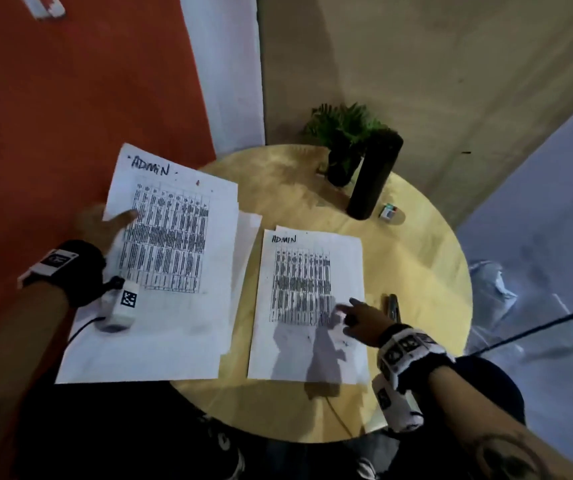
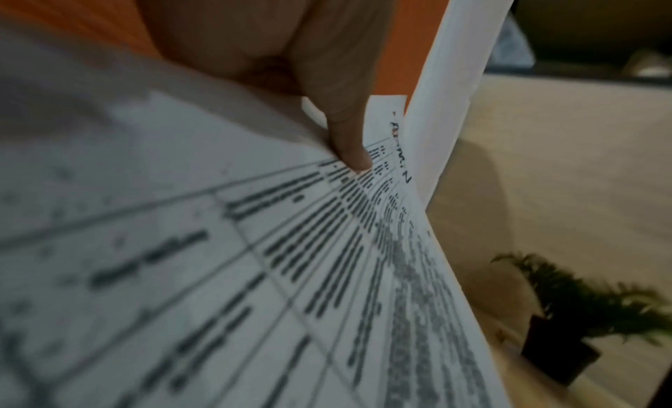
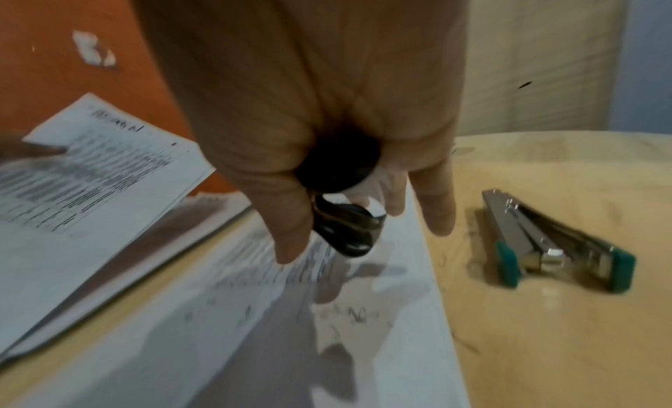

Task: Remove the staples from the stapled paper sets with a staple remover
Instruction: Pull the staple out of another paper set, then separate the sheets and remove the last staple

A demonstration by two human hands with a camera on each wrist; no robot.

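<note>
While the left hand (image 1: 105, 223) grips a paper set (image 1: 170, 237) by its left edge, thumb on the printed table and the other fingers (image 2: 349, 144) under the sheets, that set is raised off the table (image 1: 399, 271) and hangs out past its left rim. "ADMIN" is handwritten at the top, far from the thumb. More white sheets (image 1: 146, 351) lie under it, toward the wrist.

Right hand (image 1: 361, 317) is curled around a black staple remover (image 3: 345, 230): held in the palm, its tip pointing down past the thumb, index and little finger sticking out straight. Can't tell whether the remover's claws are squeezed together. The hand hovers just above the lower right part of a second paper set (image 1: 309, 306), which lies flat on the table, also marked "ADMIN" at the top edge, away from the fingers. Another sheet peeks out from behind its top edge.

Just right of the right fingers: a metal stapler (image 3: 556, 242) with green end pieces, flat on the table, apart from the paper.

Far side of the table, well beyond both hands: a small potted fern (image 1: 344, 140), a tall black cylinder (image 1: 375, 174) beside it, and a small box (image 1: 389, 212) just right of the cylinder's base.

Staples themselves too small to make out in any view.
</note>
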